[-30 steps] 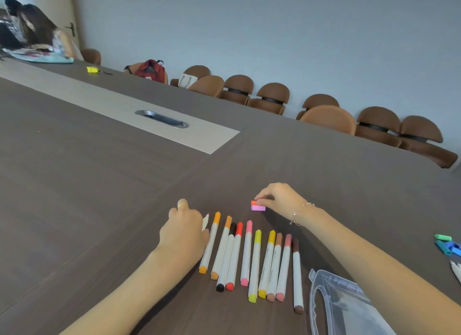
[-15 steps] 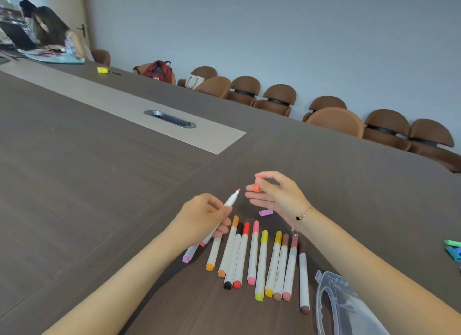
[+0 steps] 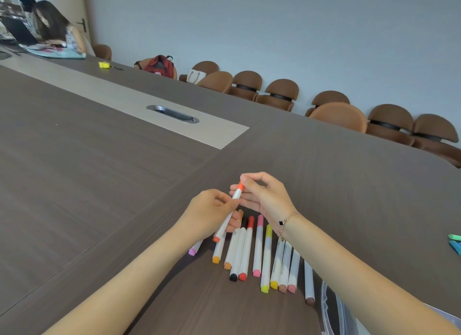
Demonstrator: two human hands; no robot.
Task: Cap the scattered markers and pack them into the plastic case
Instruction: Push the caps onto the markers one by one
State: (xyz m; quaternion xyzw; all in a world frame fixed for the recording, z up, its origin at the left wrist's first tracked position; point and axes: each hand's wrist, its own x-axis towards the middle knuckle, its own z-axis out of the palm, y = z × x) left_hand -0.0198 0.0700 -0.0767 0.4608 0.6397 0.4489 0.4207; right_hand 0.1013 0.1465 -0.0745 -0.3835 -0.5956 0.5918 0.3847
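Note:
My left hand (image 3: 208,213) grips a white marker with an orange end (image 3: 225,223), tilted up above the table. My right hand (image 3: 265,197) pinches the orange cap (image 3: 240,185), which sits on the marker's upper tip. Below my hands a row of several capped white markers (image 3: 258,252) lies side by side on the dark wooden table (image 3: 99,197). A pink-ended marker (image 3: 194,250) lies at the row's left, partly under my left hand. The clear plastic case (image 3: 335,312) shows at the bottom right, partly hidden by my right forearm.
Green and blue pieces (image 3: 455,241) lie at the table's right edge. A metal cable slot (image 3: 172,114) sits in the light centre strip. Brown chairs (image 3: 336,115) line the far side. A person sits at the far left corner, and a small yellow object (image 3: 104,64) lies near them.
My right hand picked the orange cap off the table and brought it onto the tip of the marker, which my left hand lifted from the row. Both hands have come together.

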